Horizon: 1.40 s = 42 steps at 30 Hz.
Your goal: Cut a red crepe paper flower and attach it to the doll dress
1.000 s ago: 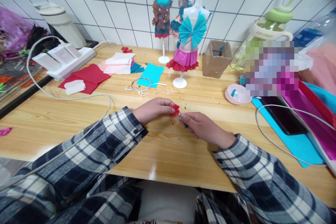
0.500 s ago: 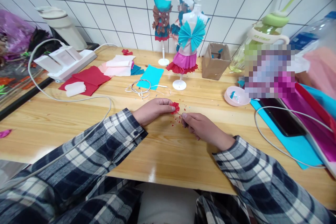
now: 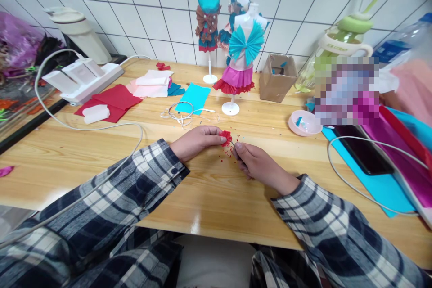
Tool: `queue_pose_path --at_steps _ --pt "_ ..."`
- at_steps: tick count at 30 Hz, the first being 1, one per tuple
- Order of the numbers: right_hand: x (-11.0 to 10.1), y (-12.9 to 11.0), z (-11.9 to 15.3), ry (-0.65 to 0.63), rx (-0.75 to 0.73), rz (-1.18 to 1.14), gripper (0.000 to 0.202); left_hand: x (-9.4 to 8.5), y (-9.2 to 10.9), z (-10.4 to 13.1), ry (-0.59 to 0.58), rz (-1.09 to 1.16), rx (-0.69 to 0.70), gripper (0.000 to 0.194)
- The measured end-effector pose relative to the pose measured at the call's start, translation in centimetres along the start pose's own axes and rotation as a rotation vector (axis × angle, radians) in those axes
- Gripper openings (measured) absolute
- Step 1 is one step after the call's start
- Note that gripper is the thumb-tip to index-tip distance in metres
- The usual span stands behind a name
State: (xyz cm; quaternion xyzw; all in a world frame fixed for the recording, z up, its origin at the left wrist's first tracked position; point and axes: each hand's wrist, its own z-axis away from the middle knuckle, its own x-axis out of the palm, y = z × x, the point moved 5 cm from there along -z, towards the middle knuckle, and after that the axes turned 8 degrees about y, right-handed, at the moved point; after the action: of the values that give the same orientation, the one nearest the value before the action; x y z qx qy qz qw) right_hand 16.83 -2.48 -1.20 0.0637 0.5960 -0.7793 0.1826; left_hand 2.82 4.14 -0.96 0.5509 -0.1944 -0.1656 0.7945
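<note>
Between the thumb and fingers of my left hand (image 3: 201, 142) is a small red pleated paper piece (image 3: 226, 138), fanned out at its edge. My right hand (image 3: 258, 162) is closed around small scissors (image 3: 235, 148); only a thin metal part and a dark handle show, and the tip reaches the red paper's edge. Tiny red paper scraps (image 3: 228, 153) lie on the wood below and around both hands. Beyond them stands a small white dress form (image 3: 251, 20) wearing a blue pleated bow, with a pink skirt trimmed in red.
Two more dressed forms (image 3: 208, 22) stand behind, near a cardboard box (image 3: 277, 78). A pink bowl (image 3: 304, 123), a phone (image 3: 363, 150) and a green-lidded bottle (image 3: 351, 31) are at right. Red paper (image 3: 118, 101), a wire coil (image 3: 181, 110) and a power strip (image 3: 91, 83) lie left.
My right hand has shifted slightly left and up, bringing the scissors' tip to the red paper. The left hand stays in place, with the red paper turned a little.
</note>
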Motion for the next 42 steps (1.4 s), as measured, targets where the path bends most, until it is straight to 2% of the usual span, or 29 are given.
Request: queue_pose_path --at_steps 5,14,20,23,34,42 --pt "0.0 0.0 0.0 -0.005 0.015 0.012 0.041 0.0 0.0 0.0 -0.010 -0.002 -0.001 0.020" --pt "-0.1 -0.3 -0.3 0.013 -0.079 0.094 0.040 -0.1 0.0 0.0 -0.005 -0.010 -0.004 0.020" --pt "-0.5 -0.7 0.2 -0.051 0.048 0.096 0.040 -0.1 0.0 -0.2 -0.050 0.030 0.023 0.016" --pt "-0.7 -0.9 0.3 -0.039 0.067 0.106 0.040 -0.2 0.0 -0.2 -0.067 0.045 0.018 0.015" --pt "-0.6 -0.9 0.0 -0.052 -0.017 0.144 0.043 0.1 0.6 0.3 -0.092 -0.248 0.057 0.019" --pt "-0.6 -1.2 0.2 -0.043 -0.041 0.151 0.043 0.1 0.6 0.3 -0.109 -0.265 0.070 0.020"
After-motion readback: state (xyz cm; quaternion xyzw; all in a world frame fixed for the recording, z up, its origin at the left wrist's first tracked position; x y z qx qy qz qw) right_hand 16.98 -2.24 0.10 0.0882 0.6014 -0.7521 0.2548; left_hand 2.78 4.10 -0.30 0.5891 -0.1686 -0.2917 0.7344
